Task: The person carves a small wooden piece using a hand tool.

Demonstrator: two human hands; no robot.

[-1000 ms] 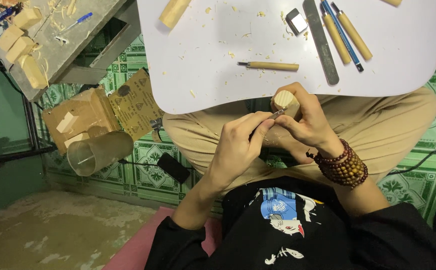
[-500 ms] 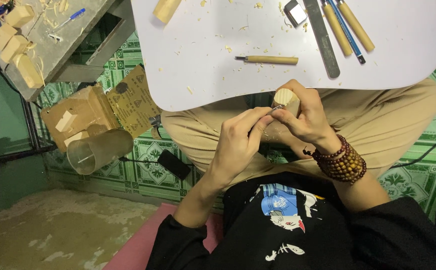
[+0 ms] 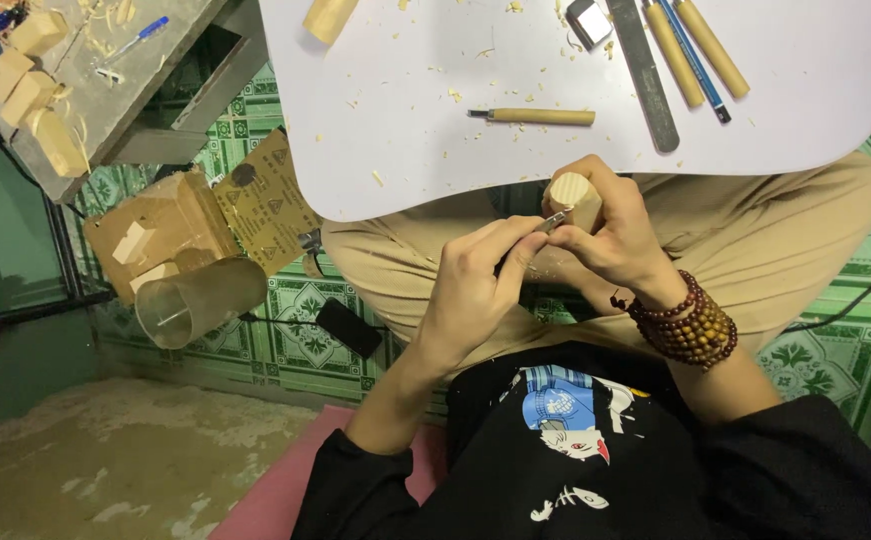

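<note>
**Blade on the block, right above your lap**

Head view, looking straight down: your right hand (image 3: 616,235), the one with the bead bracelet (image 3: 686,325) at the wrist, has its fingers wrapped around a small pale wooden block (image 3: 574,195), held just off the near edge of the white surface (image 3: 406,150) and over your knees. Your left hand (image 3: 481,290) pinches a slim carving tool (image 3: 548,222), fingers closed narrow on the handle, metal tip touching the block's lower side. Most of the handle is hidden inside your grip.

Here's the risk as I read it: the tip points toward your right hand's fingers, which sit just beside the cut. If the blade skips off the grain, it runs into them. Your legs lie directly below too, so a dropped tool lands on them.

Up on the surface, wood chips are scattered about, with a wooden-handled chisel (image 3: 536,116) lying alone and a metal file (image 3: 646,75) beside more handled tools (image 3: 691,50) near the far edge. A chip underhand could roll the block if you rest it there.

Off to one side on the green tiled floor (image 3: 286,340): a cardboard box (image 3: 161,230), a clear cup (image 3: 196,300) on its side, and a grey bench (image 3: 106,80) with wood offcuts.
</note>
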